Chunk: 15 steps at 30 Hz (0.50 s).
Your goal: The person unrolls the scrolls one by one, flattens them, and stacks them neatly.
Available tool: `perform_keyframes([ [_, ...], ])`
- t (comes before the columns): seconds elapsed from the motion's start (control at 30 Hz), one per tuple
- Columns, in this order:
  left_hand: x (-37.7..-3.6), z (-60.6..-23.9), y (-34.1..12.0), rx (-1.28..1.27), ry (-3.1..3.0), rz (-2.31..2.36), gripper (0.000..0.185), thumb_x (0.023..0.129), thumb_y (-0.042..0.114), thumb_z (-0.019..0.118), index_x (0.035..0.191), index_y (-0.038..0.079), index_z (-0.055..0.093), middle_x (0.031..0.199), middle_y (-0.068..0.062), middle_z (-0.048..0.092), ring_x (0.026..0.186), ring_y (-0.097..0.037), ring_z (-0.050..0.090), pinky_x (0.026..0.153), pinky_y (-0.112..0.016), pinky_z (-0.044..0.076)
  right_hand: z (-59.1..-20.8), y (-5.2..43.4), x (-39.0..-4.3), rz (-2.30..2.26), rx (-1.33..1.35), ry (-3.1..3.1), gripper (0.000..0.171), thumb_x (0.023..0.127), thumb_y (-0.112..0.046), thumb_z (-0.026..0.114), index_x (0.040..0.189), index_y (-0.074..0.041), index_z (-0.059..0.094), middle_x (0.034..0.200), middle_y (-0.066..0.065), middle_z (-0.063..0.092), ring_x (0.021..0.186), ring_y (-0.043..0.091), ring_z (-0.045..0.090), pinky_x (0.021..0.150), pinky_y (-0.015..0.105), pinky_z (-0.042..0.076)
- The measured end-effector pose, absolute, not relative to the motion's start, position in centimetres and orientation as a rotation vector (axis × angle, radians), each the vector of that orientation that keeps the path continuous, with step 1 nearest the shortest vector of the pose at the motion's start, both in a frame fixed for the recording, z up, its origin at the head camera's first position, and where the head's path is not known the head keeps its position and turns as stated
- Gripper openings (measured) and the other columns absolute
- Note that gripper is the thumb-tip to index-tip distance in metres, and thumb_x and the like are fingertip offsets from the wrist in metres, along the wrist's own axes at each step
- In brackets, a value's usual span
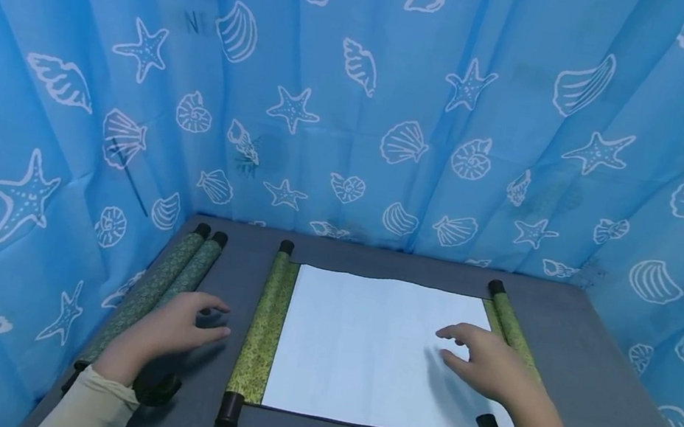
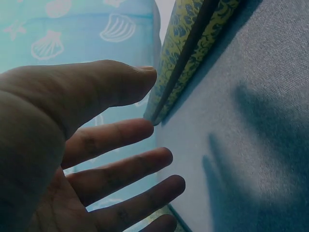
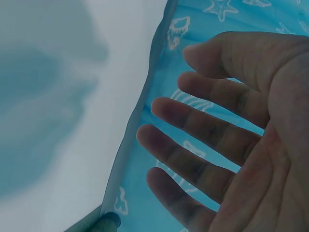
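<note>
An unrolled scroll lies on the grey table (image 1: 587, 402), its white paper (image 1: 362, 343) stretched between a green patterned left roller (image 1: 262, 328) and a right roller (image 1: 509, 322). My right hand (image 1: 469, 353) hovers over the paper's right side with its fingers spread and holds nothing. My left hand (image 1: 197, 321) is open over bare table, between the left roller and two rolled scrolls (image 1: 170, 283). The left wrist view shows my left hand (image 2: 120, 140) with its fingers apart near the rolled scrolls (image 2: 193, 48). In the right wrist view my right hand (image 3: 203, 125) spreads above the paper (image 3: 72, 121).
A blue curtain (image 1: 360, 97) printed with shells and starfish closes in the table at the back and on both sides. Black end caps (image 1: 230, 409) stick out from the rollers near the front edge. Bare grey table shows right of the scroll.
</note>
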State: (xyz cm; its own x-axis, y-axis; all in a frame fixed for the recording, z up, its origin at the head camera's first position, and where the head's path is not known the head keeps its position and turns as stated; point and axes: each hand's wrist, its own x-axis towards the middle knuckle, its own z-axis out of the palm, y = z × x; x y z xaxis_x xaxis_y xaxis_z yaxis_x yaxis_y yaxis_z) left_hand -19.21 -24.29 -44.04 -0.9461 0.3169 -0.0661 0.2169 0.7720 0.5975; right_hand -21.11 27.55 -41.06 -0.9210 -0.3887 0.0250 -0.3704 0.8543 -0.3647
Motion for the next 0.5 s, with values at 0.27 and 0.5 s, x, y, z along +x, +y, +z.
perform_keyframes([
  [0.27,-18.8,-44.0,-25.1,0.411,2.804,0.937,0.045,0.101,0.031,0.075,0.136,0.004,0.069,0.135,-0.017,0.069,0.127,-0.044,0.063,0.107,-0.056,0.053,-41.3,26.2,-21.7,-0.577,-0.652,2.993,0.03,0.098,-0.017,0.075,0.126,-0.007,0.076,0.125,0.012,0.076,0.111,0.035,0.071,0.09,0.055,0.059],
  [0.5,-18.2,-43.8,-26.1,0.365,2.795,0.963,0.046,0.1,0.031,0.075,0.136,0.003,0.069,0.136,-0.02,0.069,0.126,-0.046,0.063,0.105,-0.055,0.054,-41.1,24.7,-21.8,-0.591,-0.644,2.966,0.03,0.099,-0.019,0.075,0.128,-0.009,0.076,0.127,0.011,0.075,0.112,0.033,0.071,0.09,0.054,0.059],
])
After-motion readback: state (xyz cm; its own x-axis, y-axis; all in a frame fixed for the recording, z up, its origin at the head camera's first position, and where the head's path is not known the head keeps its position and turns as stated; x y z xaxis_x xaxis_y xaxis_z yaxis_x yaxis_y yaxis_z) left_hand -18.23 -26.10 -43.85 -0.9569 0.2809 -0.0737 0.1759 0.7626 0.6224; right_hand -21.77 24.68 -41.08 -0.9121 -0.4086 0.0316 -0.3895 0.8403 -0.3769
